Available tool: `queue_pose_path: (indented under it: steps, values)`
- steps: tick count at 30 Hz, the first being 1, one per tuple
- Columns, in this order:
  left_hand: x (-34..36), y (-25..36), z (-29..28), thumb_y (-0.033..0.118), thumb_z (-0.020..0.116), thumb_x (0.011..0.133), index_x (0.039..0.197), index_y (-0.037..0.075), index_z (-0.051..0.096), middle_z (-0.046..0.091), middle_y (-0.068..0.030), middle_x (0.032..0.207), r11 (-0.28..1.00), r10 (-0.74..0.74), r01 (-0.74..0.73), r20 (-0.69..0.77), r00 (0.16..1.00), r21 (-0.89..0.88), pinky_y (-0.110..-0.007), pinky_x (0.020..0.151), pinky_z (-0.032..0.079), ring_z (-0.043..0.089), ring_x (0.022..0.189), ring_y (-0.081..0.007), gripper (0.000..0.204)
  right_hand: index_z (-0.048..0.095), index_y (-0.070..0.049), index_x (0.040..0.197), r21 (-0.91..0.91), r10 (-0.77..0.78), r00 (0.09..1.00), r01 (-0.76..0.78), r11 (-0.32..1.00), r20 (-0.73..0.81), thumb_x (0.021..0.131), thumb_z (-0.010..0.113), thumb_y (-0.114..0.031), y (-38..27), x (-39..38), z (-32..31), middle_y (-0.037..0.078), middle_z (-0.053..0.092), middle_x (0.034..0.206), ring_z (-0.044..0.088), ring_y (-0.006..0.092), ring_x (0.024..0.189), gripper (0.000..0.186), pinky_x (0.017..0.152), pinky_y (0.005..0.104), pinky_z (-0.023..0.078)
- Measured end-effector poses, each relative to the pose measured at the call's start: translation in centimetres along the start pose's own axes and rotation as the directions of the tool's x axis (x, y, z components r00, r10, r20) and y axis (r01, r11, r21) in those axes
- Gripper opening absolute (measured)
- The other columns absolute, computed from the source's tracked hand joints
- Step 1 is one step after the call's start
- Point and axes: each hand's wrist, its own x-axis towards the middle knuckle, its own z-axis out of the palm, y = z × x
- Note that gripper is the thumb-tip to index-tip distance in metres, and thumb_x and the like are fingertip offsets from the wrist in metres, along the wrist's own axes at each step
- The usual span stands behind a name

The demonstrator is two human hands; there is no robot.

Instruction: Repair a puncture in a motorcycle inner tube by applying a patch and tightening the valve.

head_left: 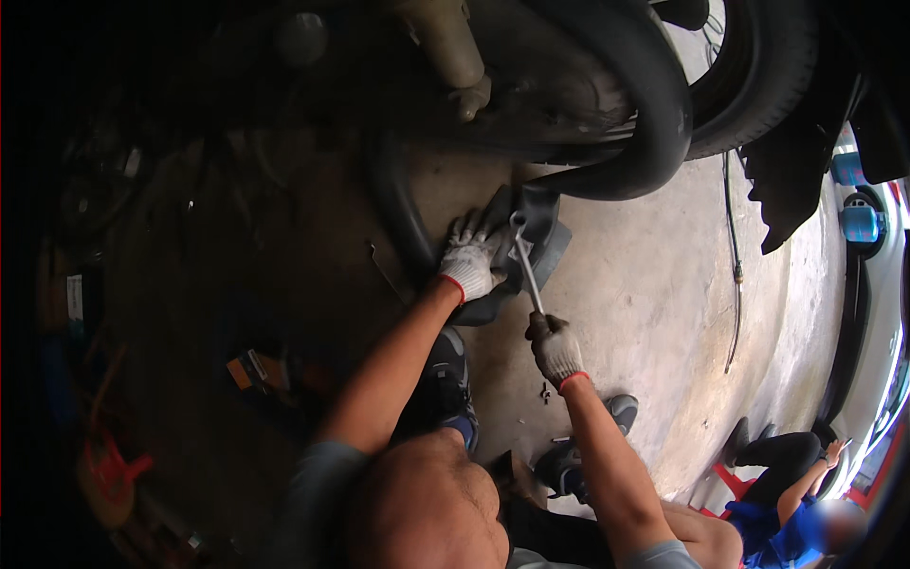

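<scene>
My left hand (471, 254), in a white glove with a red cuff, lies with fingers spread on a black rubber piece (545, 232) on the floor. In my right hand (555, 349), gloved too, is a silver wrench (529, 273). The far end of the wrench rests at the rubber piece, just right of my left fingers; whether it grips anything there cannot be made out. A thick black tube (664, 123) curves down from above to this spot. Another dark tube section (398, 204) runs close to my left hand.
Overhead hang a tyre (768, 76) and a beige cylinder (445, 43). A thin metal rod (384, 270) lies left of my left hand. On the right are a black hose (735, 266), a white car (882, 303) and a seated person in blue (782, 531). An orange box (254, 370) stands lower left.
</scene>
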Motion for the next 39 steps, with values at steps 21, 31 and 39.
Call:
queue_pose_path:
  steps: [21, 31, 39]
  values:
    - [0.4, 0.6, -1.3, 0.039, 0.075, 0.080, 0.155, 0.019, 0.036, 0.022, -0.0139, 0.165, 1.000, 0.020, -0.021, -0.066, 0.998, -0.019, -0.051, 0.125, 0.007, 0.012, 0.153, -0.0373, 0.087, 0.067, 0.003, 0.090, 0.025, -0.068, 0.994, 0.071, 0.997, -0.089, 0.101, 0.053, -0.032, -0.2, 1.3, -0.4, 0.012, 0.063, 0.069, 0.058, 0.0203, 0.064, 0.039, 0.062, 0.0365, 0.047]
    - [-0.3, 1.0, 0.2, 0.041, 0.073, 0.082, 0.154, 0.017, 0.037, 0.021, -0.0146, 0.165, 1.000, -0.001, 0.002, 0.018, 1.000, -0.029, -0.050, 0.125, 0.006, 0.010, 0.154, -0.0363, 0.084, 0.064, 0.001, 0.090, -0.096, 0.062, 0.998, -0.062, 0.993, -0.004, 0.102, 0.051, -0.037, 0.5, 1.8, -0.4, 0.016, 0.062, 0.069, 0.059, 0.0266, 0.060, 0.041, 0.059, 0.0386, 0.046]
    - [0.3, 2.2, -0.7, 0.043, 0.072, 0.083, 0.157, 0.018, 0.030, 0.019, -0.0149, 0.166, 0.999, 0.044, -0.043, 0.006, 0.999, -0.030, -0.050, 0.125, 0.005, 0.007, 0.155, -0.0358, 0.089, 0.064, 0.001, 0.092, -0.096, -0.108, 0.980, 0.094, 0.991, -0.164, 0.102, 0.048, -0.038, 3.5, 0.2, 0.1, 0.019, 0.067, 0.076, 0.068, 0.0316, 0.073, 0.043, 0.068, 0.0432, 0.051]
